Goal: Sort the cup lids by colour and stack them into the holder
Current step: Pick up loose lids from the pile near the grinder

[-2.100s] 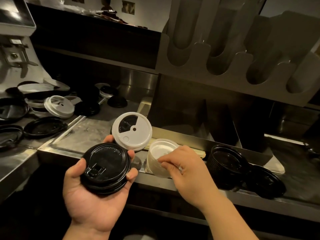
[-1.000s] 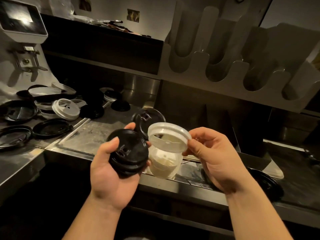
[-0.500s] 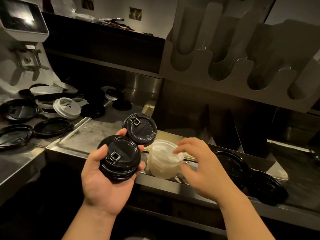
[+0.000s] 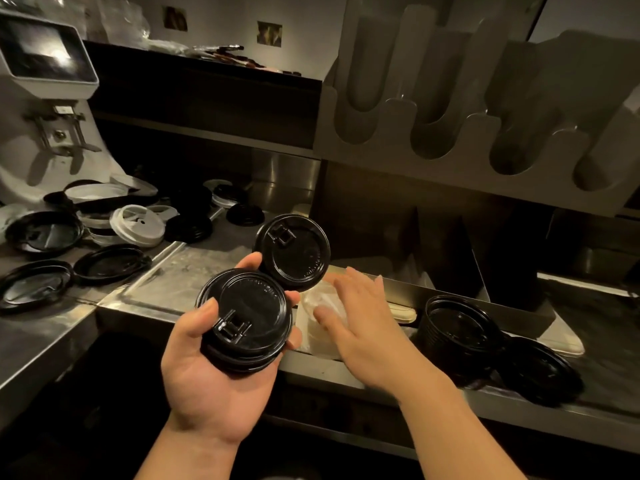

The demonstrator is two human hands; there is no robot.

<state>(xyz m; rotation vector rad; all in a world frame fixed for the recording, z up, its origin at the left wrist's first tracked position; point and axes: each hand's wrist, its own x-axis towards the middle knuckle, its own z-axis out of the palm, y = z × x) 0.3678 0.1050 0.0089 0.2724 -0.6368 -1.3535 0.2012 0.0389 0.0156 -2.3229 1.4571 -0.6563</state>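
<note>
Several black lids (image 4: 247, 318): left hand (image 4: 207, 382) grips | right hand (image 4: 363, 330): blurred, seemingly spread

Black lids (image 4: 246, 320) in hand, another black lid (image 4: 294, 252), white lid stack (image 4: 320, 327), steel-grey worktop (image 4: 166, 282), pale grey holder (image 4: 450, 140).

Open on the bench (image 4: 187, 278) middle, between loose lids (image 4: 104, 233) crowding the left end and the white stack (image 4: 310, 336) near the front edge. Blocked at the right front by black stacks (image 4: 457, 334). Open above toward the holder (image 4: 450, 157), past held lids (image 4: 249, 313) in the left hand (image 4: 207, 382).
</note>
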